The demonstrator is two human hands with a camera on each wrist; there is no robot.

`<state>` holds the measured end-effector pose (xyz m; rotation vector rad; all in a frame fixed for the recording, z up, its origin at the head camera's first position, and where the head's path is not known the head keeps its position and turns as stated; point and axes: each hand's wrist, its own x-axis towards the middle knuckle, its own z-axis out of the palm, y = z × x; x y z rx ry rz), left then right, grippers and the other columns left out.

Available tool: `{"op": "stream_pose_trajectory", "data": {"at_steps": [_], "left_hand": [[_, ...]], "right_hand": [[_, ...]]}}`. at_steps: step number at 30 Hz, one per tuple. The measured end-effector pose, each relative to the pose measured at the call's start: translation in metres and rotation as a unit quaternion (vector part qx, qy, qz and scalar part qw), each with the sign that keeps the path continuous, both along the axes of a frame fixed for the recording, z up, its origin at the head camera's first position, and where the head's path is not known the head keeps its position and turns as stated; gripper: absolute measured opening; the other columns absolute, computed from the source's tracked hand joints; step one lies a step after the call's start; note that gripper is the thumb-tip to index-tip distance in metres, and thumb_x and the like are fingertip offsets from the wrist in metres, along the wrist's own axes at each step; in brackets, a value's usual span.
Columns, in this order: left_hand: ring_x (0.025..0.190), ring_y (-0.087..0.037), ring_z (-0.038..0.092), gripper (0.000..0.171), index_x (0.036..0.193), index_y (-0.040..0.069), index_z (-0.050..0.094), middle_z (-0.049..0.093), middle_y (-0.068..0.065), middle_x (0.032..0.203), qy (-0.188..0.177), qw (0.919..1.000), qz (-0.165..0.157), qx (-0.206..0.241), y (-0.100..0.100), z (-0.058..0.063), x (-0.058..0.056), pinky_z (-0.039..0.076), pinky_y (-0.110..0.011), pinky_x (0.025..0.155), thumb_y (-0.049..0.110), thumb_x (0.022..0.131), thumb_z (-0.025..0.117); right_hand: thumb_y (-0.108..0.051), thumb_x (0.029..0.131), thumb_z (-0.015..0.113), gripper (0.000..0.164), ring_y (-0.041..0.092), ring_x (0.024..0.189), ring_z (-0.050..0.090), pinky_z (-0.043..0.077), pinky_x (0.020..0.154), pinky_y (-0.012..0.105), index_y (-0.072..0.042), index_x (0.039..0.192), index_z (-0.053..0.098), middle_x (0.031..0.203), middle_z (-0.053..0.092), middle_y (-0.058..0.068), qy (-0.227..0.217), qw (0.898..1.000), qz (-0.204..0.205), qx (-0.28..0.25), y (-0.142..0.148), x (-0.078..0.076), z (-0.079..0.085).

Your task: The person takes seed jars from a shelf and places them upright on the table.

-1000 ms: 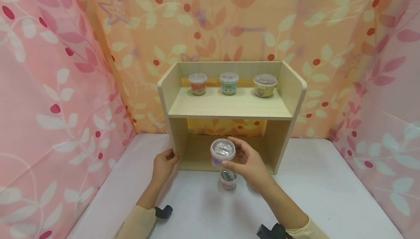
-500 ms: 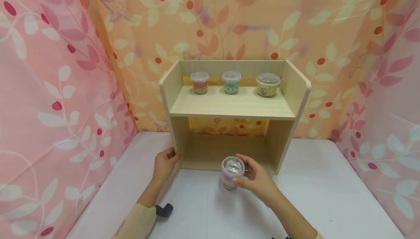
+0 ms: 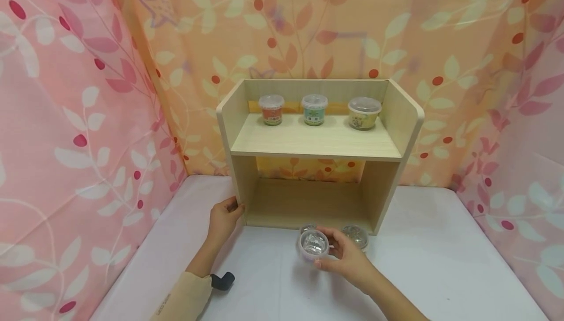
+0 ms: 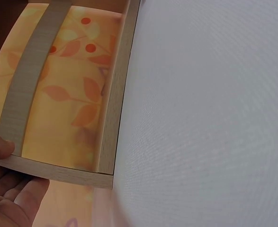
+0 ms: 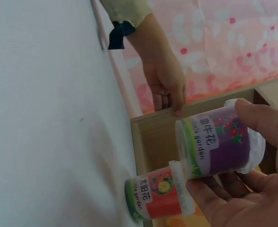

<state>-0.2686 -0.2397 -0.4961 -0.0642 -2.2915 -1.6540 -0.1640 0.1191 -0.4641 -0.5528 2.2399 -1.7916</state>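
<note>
My right hand (image 3: 345,257) holds a clear-lidded plastic cup (image 5: 219,139) with a purple flower label between thumb and fingers, above the table before the shelf. Just behind it stands a similar cup with a red label (image 5: 157,191), partly hidden in the head view. A wider lidded tub (image 3: 356,237) sits beside my right hand, partly covered by it. My left hand (image 3: 223,219) pinches the front edge of the left side panel of the wooden shelf (image 3: 315,142), thumb on one face and fingers on the other in the left wrist view.
On the upper board stand a red-labelled cup (image 3: 271,110), a green-labelled cup (image 3: 314,110) and a wider yellow tub (image 3: 364,114). The white table (image 3: 418,262) meets floral curtains (image 3: 105,115) at the sides and back.
My right hand has brought the purple cup down and nearer to me, from in front of the lower compartment. The wider tub has come into view. My left hand keeps its grip on the panel.
</note>
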Motion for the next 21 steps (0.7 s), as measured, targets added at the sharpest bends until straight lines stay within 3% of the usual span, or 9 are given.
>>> {"op": "stream_pose_trajectory", "data": {"at_steps": [6, 16, 21], "left_hand": [[0.112, -0.031, 0.071, 0.035, 0.123, -0.01, 0.068, 0.072, -0.024, 0.119, 0.0, 1.0, 0.004, -0.006, 0.0002, 0.0001, -0.0005, 0.06, -0.026, 0.087, 0.008, 0.094, 0.072], [0.11, -0.031, 0.071, 0.035, 0.123, -0.009, 0.069, 0.072, -0.024, 0.118, 0.004, 1.0, 0.004, -0.007, 0.0004, 0.0006, -0.0002, 0.06, -0.024, 0.086, 0.008, 0.093, 0.073], [0.11, -0.031, 0.071, 0.035, 0.124, -0.008, 0.069, 0.072, -0.024, 0.118, -0.001, 1.0, 0.003, -0.003, 0.0006, -0.0001, -0.0007, 0.06, -0.023, 0.085, 0.008, 0.093, 0.073]], "right_hand": [[-0.013, 0.079, 0.089, 0.08, 0.039, 0.133, 0.055, 0.055, 0.103, 0.03, 0.001, 0.145, 0.046, 0.144, 0.052, 0.021, -0.017, 0.999, 0.031, 0.021, 0.0035, -0.0008, -0.0056], [-0.004, 0.073, 0.089, 0.079, 0.042, 0.132, 0.055, 0.056, 0.1, 0.035, 0.005, 0.14, 0.047, 0.14, 0.056, 0.019, -0.029, 0.997, 0.052, 0.039, 0.0025, 0.0049, -0.0012], [0.001, 0.07, 0.089, 0.079, 0.045, 0.131, 0.055, 0.057, 0.099, 0.035, 0.006, 0.138, 0.047, 0.137, 0.058, 0.02, -0.029, 0.997, 0.056, 0.052, -0.0009, 0.0067, -0.0093]]}}
